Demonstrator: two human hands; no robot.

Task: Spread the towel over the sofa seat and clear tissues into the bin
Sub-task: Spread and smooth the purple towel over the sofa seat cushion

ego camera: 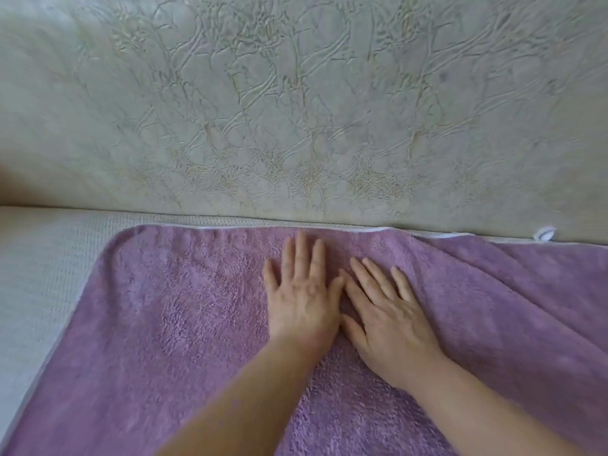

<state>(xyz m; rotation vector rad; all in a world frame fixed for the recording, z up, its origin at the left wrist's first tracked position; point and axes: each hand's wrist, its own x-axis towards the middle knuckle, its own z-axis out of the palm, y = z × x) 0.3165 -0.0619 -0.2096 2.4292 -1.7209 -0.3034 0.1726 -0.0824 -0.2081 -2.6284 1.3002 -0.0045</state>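
Towel (184, 324) coverage of the sofa seat (42, 274) appears largely complete: the purple fabric lies flat across the seat, with its far edge running along the base of the backrest (296, 110). A strip of bare seat shows at the left, beyond the towel's rounded far-left corner. To the right, long diagonal folds run through the fabric, so smoothing on that side is judged unfinished. No tissues and no bin are in view; that part of the task cannot be assessed and is presumed outstanding.

Left hand (302, 301) and right hand (388, 320) rest palm-down side by side on the towel near its far edge. The fingers of both are extended and slightly spread, pressing flat; neither hand holds anything.

Materials: the towel is a thick, fluffy pile with a pale bound hem. The seat is a light woven fabric with a fine ribbed texture. The backrest is a pale, crinkled surface embossed with an irregular vein-like pattern. A small white loop (544, 232) sits at the towel's far right edge.
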